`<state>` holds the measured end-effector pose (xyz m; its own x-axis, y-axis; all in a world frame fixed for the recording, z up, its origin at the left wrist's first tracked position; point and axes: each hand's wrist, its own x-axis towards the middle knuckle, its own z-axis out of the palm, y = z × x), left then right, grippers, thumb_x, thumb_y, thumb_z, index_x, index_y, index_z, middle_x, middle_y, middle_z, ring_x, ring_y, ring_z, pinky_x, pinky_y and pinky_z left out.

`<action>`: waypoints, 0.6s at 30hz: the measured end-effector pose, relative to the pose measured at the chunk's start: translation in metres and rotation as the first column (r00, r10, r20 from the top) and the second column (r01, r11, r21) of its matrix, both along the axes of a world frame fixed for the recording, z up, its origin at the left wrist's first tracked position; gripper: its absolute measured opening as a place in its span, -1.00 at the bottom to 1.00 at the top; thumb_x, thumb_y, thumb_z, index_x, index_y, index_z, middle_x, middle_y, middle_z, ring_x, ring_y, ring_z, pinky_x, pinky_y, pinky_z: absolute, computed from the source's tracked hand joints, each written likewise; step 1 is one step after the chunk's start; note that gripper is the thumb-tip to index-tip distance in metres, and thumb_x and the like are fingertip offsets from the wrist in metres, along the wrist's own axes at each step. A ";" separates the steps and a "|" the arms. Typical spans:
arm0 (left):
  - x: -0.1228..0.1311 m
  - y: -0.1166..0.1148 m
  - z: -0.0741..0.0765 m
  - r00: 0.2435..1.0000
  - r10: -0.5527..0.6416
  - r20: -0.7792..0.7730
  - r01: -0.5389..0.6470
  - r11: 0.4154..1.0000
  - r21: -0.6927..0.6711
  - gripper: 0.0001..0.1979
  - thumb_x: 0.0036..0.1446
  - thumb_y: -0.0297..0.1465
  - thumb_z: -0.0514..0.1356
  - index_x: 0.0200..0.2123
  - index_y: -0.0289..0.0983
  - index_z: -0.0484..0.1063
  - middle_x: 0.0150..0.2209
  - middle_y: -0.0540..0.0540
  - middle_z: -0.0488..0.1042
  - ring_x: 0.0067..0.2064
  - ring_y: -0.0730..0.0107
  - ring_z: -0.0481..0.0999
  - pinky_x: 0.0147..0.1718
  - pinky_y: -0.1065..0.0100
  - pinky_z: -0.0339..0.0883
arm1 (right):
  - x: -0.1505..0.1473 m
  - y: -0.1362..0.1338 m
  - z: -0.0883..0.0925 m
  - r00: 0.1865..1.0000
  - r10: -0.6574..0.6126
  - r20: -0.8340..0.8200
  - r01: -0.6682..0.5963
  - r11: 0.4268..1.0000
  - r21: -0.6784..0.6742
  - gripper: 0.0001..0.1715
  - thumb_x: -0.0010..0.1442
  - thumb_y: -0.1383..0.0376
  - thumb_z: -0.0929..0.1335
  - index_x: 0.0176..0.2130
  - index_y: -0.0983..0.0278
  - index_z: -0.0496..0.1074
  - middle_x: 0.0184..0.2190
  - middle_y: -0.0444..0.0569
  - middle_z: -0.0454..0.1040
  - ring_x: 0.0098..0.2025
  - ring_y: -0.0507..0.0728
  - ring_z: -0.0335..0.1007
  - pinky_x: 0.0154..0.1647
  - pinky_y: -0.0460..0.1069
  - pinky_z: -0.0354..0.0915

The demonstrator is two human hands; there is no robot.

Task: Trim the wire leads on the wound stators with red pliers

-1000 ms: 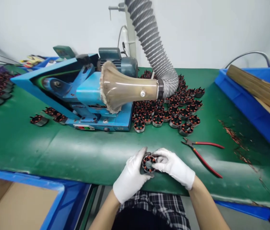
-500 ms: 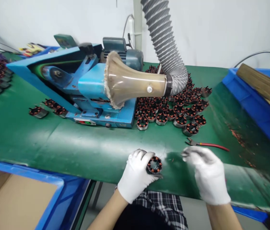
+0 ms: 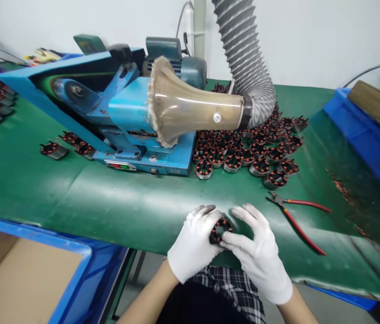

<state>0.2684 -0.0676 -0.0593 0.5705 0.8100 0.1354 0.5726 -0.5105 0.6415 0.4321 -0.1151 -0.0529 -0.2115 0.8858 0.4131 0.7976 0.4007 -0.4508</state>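
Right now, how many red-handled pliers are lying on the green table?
1: the pliers lie open right of the right hand, nearer than the wound rings. More could be hidden behind the blue machine.

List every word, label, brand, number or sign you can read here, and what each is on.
No text is readable.
Switch plate on the blue machine: any marking is too small to read.
Pliers: no lettering can be made out.
Copper-wound ring in the left hand: no lettering can be made out.

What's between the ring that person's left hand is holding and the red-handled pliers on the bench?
Between ring and pliers, the head view shows the white-gloved right hand, then a strip of green bench top.
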 end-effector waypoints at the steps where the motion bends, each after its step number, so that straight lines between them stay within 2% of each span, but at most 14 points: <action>1: 0.000 -0.001 0.000 1.000 0.027 0.006 -0.027 1.000 0.010 -0.57 -0.09 -0.44 0.23 -0.10 -0.22 0.22 -0.12 -0.13 0.39 0.05 0.14 0.27 0.04 0.08 0.12 | -0.001 -0.004 0.003 0.999 -0.007 0.043 0.005 0.998 0.059 -0.83 0.12 0.40 0.30 -0.31 0.15 0.44 0.01 0.00 0.19 0.12 0.32 -0.02 -0.02 0.26 0.16; 3: 0.000 -0.004 0.000 0.997 0.075 0.018 -0.075 0.996 0.038 -0.61 -0.10 -0.49 0.21 -0.14 -0.24 0.24 -0.16 -0.14 0.40 0.02 0.14 0.29 0.01 0.08 0.14 | -0.003 -0.011 0.008 0.992 -0.031 0.120 0.017 0.993 0.118 -0.79 0.10 0.47 0.30 -0.30 0.18 0.42 -0.05 0.00 0.23 0.09 0.31 0.01 -0.02 0.25 0.16; 5: 0.000 -0.004 -0.001 0.996 0.091 0.026 -0.092 0.995 0.050 -0.59 -0.12 -0.46 0.24 -0.15 -0.26 0.24 -0.17 -0.15 0.39 0.01 0.13 0.29 0.02 0.07 0.12 | -0.004 -0.015 0.006 0.987 -0.070 0.148 0.053 0.992 0.114 -0.78 0.08 0.50 0.31 -0.30 0.20 0.40 -0.07 0.01 0.24 0.08 0.32 0.02 -0.02 0.25 0.16; 8: 0.000 -0.003 0.000 0.996 0.083 0.019 -0.083 0.997 0.004 -0.51 -0.19 -0.36 0.32 -0.15 -0.25 0.24 -0.14 -0.14 0.38 0.04 0.12 0.26 0.08 0.05 0.06 | 0.002 -0.013 -0.005 0.985 -0.144 0.092 0.138 0.988 0.068 -0.85 0.09 0.46 0.32 -0.34 0.22 0.40 -0.07 0.03 0.24 0.10 0.34 0.02 -0.01 0.25 0.17; 12: -0.002 0.000 0.001 0.997 0.072 0.009 -0.072 0.996 -0.058 -0.47 -0.25 -0.35 0.36 -0.16 -0.21 0.24 -0.13 -0.11 0.39 0.06 0.12 0.26 0.11 0.02 0.02 | 0.022 -0.002 -0.013 0.988 -0.150 0.045 0.151 0.988 -0.014 -0.87 0.13 0.37 0.31 -0.43 0.21 0.42 -0.12 0.01 0.31 0.08 0.31 0.10 -0.01 0.26 0.19; 15: -0.004 0.001 0.001 0.999 0.046 0.021 -0.045 0.998 -0.053 -0.40 -0.25 -0.36 0.36 -0.09 -0.21 0.20 -0.08 -0.13 0.36 0.07 0.11 0.25 0.12 0.01 0.02 | 0.034 0.005 0.002 0.976 -0.207 -0.060 0.200 0.975 -0.100 -0.86 0.14 0.31 0.30 -0.45 0.19 0.42 -0.14 -0.02 0.36 -0.09 0.20 0.31 -0.09 0.15 0.28; 17: -0.005 0.001 0.000 0.999 0.019 0.025 -0.018 0.998 -0.056 -0.25 -0.24 -0.36 0.36 0.03 -0.22 0.10 -0.01 -0.16 0.32 0.08 0.09 0.25 0.10 0.01 0.06 | 0.034 0.009 0.016 0.980 -0.161 -0.118 0.141 0.977 -0.158 -0.88 0.17 0.31 0.28 -0.32 0.15 0.42 -0.09 -0.04 0.35 -0.15 0.14 0.36 -0.13 0.05 0.32; 18: -0.005 0.001 -0.001 1.000 0.013 0.022 -0.011 0.998 -0.059 -0.18 -0.24 -0.36 0.36 0.09 -0.22 0.02 0.02 -0.18 0.29 0.08 0.08 0.24 0.08 0.01 0.09 | 0.030 0.011 0.022 0.991 -0.092 -0.094 0.073 0.980 -0.184 -0.80 0.19 0.33 0.24 -0.19 0.13 0.39 -0.04 -0.05 0.34 -0.12 0.12 0.35 -0.13 0.02 0.31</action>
<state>0.2639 -0.0665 -0.0601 0.5582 0.8237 0.1000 0.5635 -0.4647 0.6830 0.4622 -0.1039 -0.0308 -0.0996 0.9602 0.2608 0.7708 0.2402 -0.5900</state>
